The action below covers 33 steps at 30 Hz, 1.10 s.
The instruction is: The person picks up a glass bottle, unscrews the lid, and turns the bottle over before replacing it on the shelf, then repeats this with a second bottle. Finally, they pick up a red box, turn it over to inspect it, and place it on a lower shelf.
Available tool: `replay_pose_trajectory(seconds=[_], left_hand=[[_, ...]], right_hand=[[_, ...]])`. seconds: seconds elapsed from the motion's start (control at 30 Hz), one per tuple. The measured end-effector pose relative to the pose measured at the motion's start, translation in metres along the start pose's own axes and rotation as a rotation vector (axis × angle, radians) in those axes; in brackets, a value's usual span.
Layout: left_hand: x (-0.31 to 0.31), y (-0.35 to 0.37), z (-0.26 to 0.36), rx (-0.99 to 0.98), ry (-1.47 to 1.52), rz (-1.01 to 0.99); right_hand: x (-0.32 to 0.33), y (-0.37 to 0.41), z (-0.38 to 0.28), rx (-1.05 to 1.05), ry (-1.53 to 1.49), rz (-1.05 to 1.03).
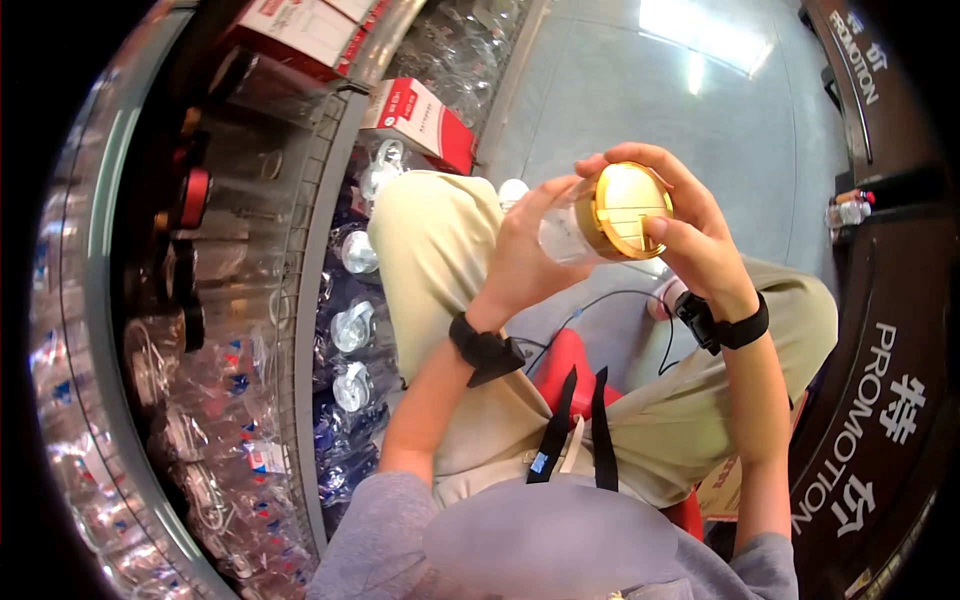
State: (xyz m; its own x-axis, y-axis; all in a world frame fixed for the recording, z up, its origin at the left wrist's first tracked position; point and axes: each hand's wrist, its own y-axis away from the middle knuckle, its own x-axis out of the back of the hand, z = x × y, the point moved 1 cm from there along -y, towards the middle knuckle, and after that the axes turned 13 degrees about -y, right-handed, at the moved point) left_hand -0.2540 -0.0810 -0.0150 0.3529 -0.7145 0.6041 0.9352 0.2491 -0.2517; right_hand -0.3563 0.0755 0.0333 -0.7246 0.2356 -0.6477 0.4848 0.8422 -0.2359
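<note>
Two fixtures hemming in the work spot: wire-edged rack [324, 200] at left, dark panel lettered PROMOTION [915, 330] at right. Beige trouser legs [435, 250] bent and spread around a red seat [565, 360], probably a low stool; likely makes room for two-handed work. Red-and-white carton [420, 120] near the left knee, beside wrapped bottles with white tops [352, 325]; probably just parked stock.

Left hand [522, 245]: fingers curled around the body of the clear jar [567, 230], presumably to carry weight and stop spin. Right hand [705, 235]: fingers over the far rim of the gold lid [628, 200], thumb down on top. Looks like a close grip for control at the lid end.

Jar: in midair between both hands, above the knees, tilted, lid toward camera. Likely angled for a look at the lid's lined panel. Can't tell about contents.

Black wrist straps [483, 350]: behind the palms, out of the grip's way.
</note>
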Motion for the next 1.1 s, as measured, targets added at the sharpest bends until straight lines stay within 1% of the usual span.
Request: replay_pose_trajectory(seconds=[0.1, 0.2, 0.27, 0.33, 0.4, 0.43, 0.47, 0.53, 0.57, 0.6, 0.63, 0.67, 0.73, 0.77, 0.87, 0.9, 1.0, 1.03, 1.1], left_hand=[[0.005, 0.002, 0.002, 0.011, 0.006, 0.004], [0.004, 0.006, -0.002, -0.052, 0.048, 0.051], [0.007, 0.012, -0.005, -0.058, -0.059, 0.017], [0.015, 0.014, -0.005, -0.049, 0.026, 0.002], [0.027, 0.024, -0.003, 0.008, 0.033, 0.049], [0.032, 0.025, -0.002, 0.030, 0.053, 0.062], [0.043, 0.028, 0.003, 0.059, 0.105, 0.042], [0.071, 0.045, 0.011, 0.120, 0.218, -0.014], [0.077, 0.055, 0.012, 0.127, 0.269, -0.006], [0.079, 0.064, 0.012, 0.144, 0.324, 0.001], [0.081, 0.071, 0.013, 0.158, 0.380, 0.008], [0.085, 0.078, 0.015, 0.128, 0.427, 0.067], [0.098, 0.090, 0.022, 0.067, 0.511, 0.188], [0.108, 0.097, 0.028, 0.056, 0.537, 0.200], [0.130, 0.117, 0.024, 0.095, 0.408, 0.330], [0.141, 0.123, 0.028, 0.065, 0.401, 0.389], [0.165, 0.131, 0.026, 0.007, 0.383, 0.580], [0.164, 0.134, 0.021, 0.055, 0.592, 0.598], [0.177, 0.141, 0.015, 0.157, 0.546, 0.629]], right_hand=[[0.002, -0.003, 0.000, -0.072, -0.071, 0.034], [-0.005, -0.003, 0.001, -0.075, -0.004, 0.066], [-0.009, -0.005, 0.004, -0.072, -0.005, 0.052], [-0.012, -0.009, 0.010, -0.054, 0.082, 0.033], [-0.022, -0.016, 0.017, -0.072, 0.134, 0.066], [-0.025, -0.019, 0.023, -0.050, 0.129, 0.030], [-0.006, -0.020, 0.038, -0.058, 0.012, -0.005], [-0.020, -0.026, 0.053, -0.189, 0.451, 0.166], [-0.036, -0.010, 0.062, -0.021, 0.264, 0.015], [-0.063, -0.010, 0.064, 0.026, 0.243, -0.118], [-0.080, -0.009, 0.069, 0.054, 0.307, -0.133], [-0.095, -0.009, 0.074, 0.080, 0.371, -0.151], [-0.121, -0.015, 0.074, -0.016, 0.383, -0.115], [-0.131, -0.020, 0.073, -0.017, 0.434, -0.142], [-0.165, -0.038, 0.070, 0.042, 0.607, -0.317], [-0.179, -0.046, 0.071, 0.108, 0.675, -0.375], [-0.201, -0.082, 0.069, -0.055, 0.618, -0.469], [-0.194, -0.098, 0.071, -0.098, 0.647, -0.445], [-0.193, -0.137, 0.074, -0.020, 0.669, -0.417]])
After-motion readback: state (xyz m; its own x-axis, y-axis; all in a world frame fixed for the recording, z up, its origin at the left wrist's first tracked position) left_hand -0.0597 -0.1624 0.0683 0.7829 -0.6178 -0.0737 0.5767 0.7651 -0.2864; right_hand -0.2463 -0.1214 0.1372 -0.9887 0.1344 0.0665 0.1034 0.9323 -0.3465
